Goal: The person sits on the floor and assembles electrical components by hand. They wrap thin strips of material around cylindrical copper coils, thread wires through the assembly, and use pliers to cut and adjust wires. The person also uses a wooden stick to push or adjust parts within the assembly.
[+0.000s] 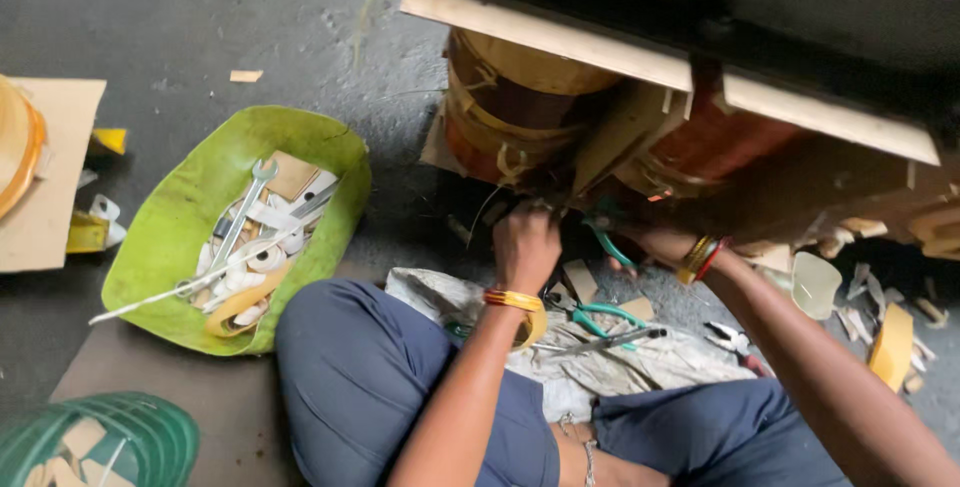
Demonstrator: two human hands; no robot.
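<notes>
Two copper-brown wound coils (520, 107) examined: my left hand (525, 242) pinches a thin wire, my right hand (640, 242) grips green-handled pliers (608, 242).

Head view, steeply down, close

Both hands worked in a tight gap under the coil (520, 107), with the wooden frame (560, 37) overhead. Pliers (590, 315) and scraps crowded the cloth (640, 362) below them. Left of the grip, bare floor (400, 217) lay open up to the green basin (180, 217).
</notes>
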